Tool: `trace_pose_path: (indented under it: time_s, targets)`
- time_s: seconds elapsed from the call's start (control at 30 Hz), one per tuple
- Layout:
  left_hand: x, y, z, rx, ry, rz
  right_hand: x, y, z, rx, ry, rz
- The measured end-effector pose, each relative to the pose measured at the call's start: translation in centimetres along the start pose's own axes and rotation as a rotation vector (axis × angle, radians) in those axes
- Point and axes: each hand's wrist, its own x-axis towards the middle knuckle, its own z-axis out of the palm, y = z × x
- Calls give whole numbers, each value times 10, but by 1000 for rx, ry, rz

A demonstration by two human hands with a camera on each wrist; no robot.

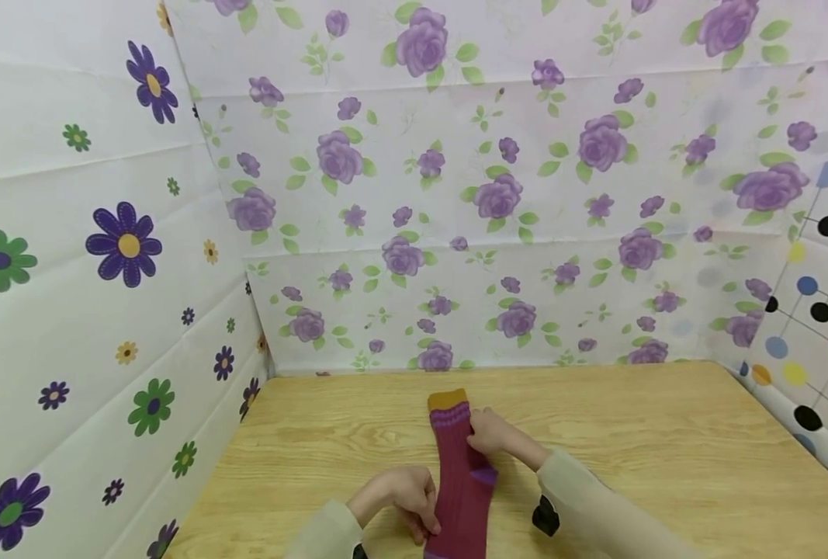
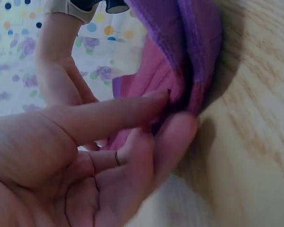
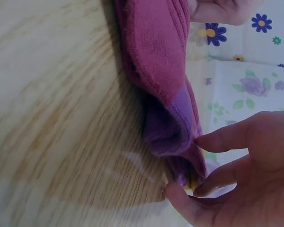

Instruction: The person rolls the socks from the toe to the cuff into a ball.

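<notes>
A maroon sock (image 1: 461, 505) lies lengthwise on the table, its orange cuff (image 1: 448, 400) at the far end and a purple heel patch (image 1: 484, 474) on the right. In the left wrist view the purple toe (image 2: 206, 38) shows two layers, one over the other. My left hand (image 1: 410, 497) pinches the sock's left edge near the toe between thumb and fingers. Higher up, my right hand (image 1: 490, 432) grips the right edge of the leg below the cuff. The right wrist view shows its thumb on top and fingers (image 3: 184, 203) low by the table.
The wooden table (image 1: 637, 435) reaches back to a wall sheet (image 1: 455, 287) with purple roses. A sheet with daisies (image 1: 57, 310) hangs at the left, and one with coloured dots (image 1: 815, 341) at the right. Dark wrist devices (image 1: 545, 515) sit by the sleeves.
</notes>
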Motion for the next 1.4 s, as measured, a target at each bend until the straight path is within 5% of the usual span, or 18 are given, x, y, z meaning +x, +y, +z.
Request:
trace_pose_path:
  time_s: [0.13, 0.3, 0.73, 1.0, 1.4]
  targets:
    - [-6, 6, -1, 111, 81, 54, -8, -1, 1, -25, -14, 16]
    - [-9, 9, -2, 244, 155, 199, -16, -1, 3, -102, -24, -21]
    - [0, 13, 6, 536, 204, 436, -38, -7, 4, -179, -84, -61]
    - [-1, 13, 10, 519, 188, 520, -48, -10, 4, -191, -76, -182]
    - [-7, 4, 16, 460, 109, 570, -70, -17, -4, -144, -180, -311]
